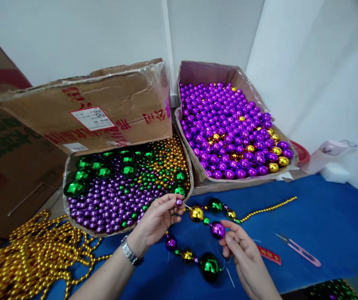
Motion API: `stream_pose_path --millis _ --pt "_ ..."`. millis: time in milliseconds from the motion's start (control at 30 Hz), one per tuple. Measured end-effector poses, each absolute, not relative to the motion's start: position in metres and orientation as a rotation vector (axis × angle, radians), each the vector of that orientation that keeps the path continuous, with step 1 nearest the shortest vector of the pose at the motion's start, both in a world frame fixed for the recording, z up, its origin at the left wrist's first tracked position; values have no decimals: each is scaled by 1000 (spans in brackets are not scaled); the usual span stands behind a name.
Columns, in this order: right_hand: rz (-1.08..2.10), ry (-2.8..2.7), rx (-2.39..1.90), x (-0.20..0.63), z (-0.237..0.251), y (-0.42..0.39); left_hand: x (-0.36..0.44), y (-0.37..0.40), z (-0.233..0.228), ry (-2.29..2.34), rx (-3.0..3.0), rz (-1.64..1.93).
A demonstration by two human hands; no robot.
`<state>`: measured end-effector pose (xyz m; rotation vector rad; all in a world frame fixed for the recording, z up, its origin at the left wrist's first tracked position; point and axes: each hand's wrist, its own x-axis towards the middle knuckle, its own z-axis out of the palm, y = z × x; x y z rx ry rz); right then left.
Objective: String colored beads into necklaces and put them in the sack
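Note:
My left hand (pixel 158 218), with a metal watch on its wrist, pinches a small purple bead (pixel 179 202); a thin needle or thread end seems to show beside it. My right hand (pixel 243 250) grips a large purple bead (pixel 217 230) between thumb and fingers. That bead belongs to a bead strand, along with a gold bead (pixel 197 213) and a small green bead (pixel 206 221). The strand loops over the blue cloth (pixel 254 191), where a big green bead (pixel 209 267) lies below my hands. A thin gold bead chain (pixel 269 208) runs off to the right.
An open carton (pixel 191 177) of small mixed beads stands behind my left hand. Another carton (pixel 260 89) holds large purple and gold beads. Gold bead chains (pixel 19 258) heap up at left. Pink-handled thread snips (pixel 298 248) and a red strip (pixel 269 255) lie at right.

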<state>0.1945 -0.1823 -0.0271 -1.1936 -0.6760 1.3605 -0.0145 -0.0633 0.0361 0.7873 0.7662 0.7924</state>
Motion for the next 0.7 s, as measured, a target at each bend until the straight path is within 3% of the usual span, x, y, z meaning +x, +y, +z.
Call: stream_pose_path --millis 300,700 --pt "1318 -803 -1260 196 -35 -182 -18 -64 36 791 934 790" --pt "950 -1566 -1622 201 -83 -171 1 -77 28 1011 1669 794"
